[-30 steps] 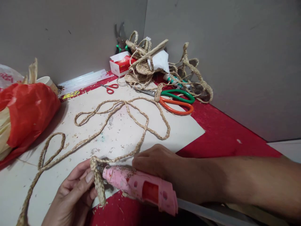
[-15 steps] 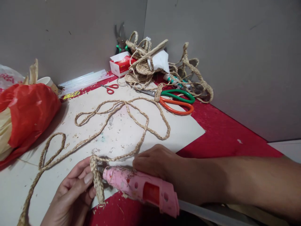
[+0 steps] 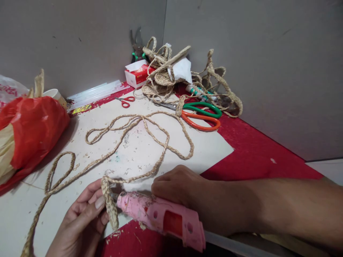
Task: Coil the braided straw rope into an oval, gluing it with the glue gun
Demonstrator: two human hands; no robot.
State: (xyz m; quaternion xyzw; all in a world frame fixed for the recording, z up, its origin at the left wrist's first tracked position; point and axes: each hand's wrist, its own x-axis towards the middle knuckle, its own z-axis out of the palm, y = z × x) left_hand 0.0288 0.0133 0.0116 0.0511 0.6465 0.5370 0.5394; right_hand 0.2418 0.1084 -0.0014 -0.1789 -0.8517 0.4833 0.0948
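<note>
Pinched between the left hand's [image 3: 80, 218] thumb and fingers, a woven straw strip [image 3: 110, 207] tilts at the front end of the pink glue gun [image 3: 150, 211]; whether they touch is unclear. On the gun's far side, the right hand [image 3: 177, 184] is curled closed about it, fingertips hidden. From the strip's top, braided straw cord [image 3: 144, 175] loops over cream paper [image 3: 210, 151] beyond the gun; scissors [image 3: 200, 113] lie farther beyond it.

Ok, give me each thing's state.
Left hand: pinching the braided cord
Right hand: holding the pink glue gun
Pink glue gun: glue stick inserted
Braided cord: lying mostly in loose loops
Pruning shears: blades open
Small scissors: lying flat
Large scissors: lying flat
Red plastic bag: stuffed
</note>
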